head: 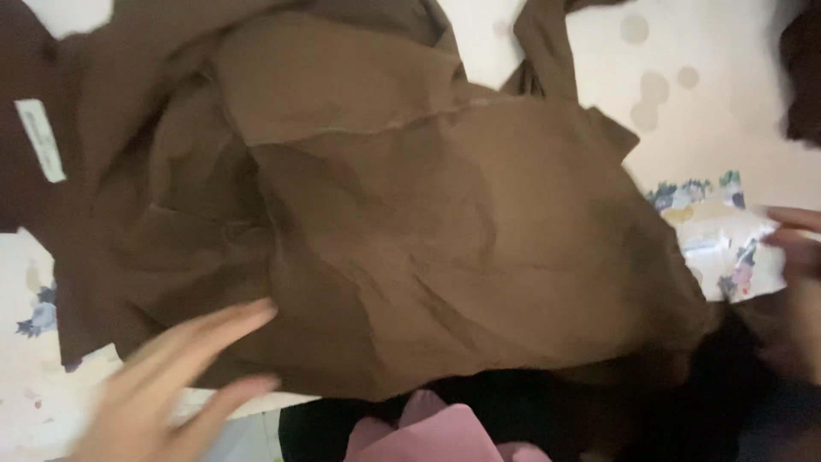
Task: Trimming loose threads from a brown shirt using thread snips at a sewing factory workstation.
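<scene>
Brown cloth fills most of the view: a big, wrinkled brown garment point(410, 231) lies spread over a pale surface point(727, 111), reaching from 9 o'clock across the middle to about 4 o'clock. A small white label point(40, 139) is sewn to it near 10 o'clock. The person's left hand point(162, 389) is at 7 o'clock, blurry, with its fingers spread out flat and open; the fingertips lie at the lower edge of the brown garment, and the hand grips nothing that can be seen. The person's right hand point(791, 282) is at 3 o'clock, at the edge of the view. Its fingers touch the edge of a white patch with flower prints point(727, 244), which lies just beside the garment's right side. It is too blurry and cut off to tell how far this hand is open or if it holds anything. Some round pale spots point(654, 85) mark the surface near 1 o'clock, well apart from both hands. A dark piece of cloth point(804, 73) peeks in at 2 o'clock. At 6 o'clock a pink cloth point(445, 432) sits below the garment, with something dark point(599, 402) beside it that hides the garment's lower edge. A small blue flower print point(38, 316) shows at 8 o'clock.
</scene>
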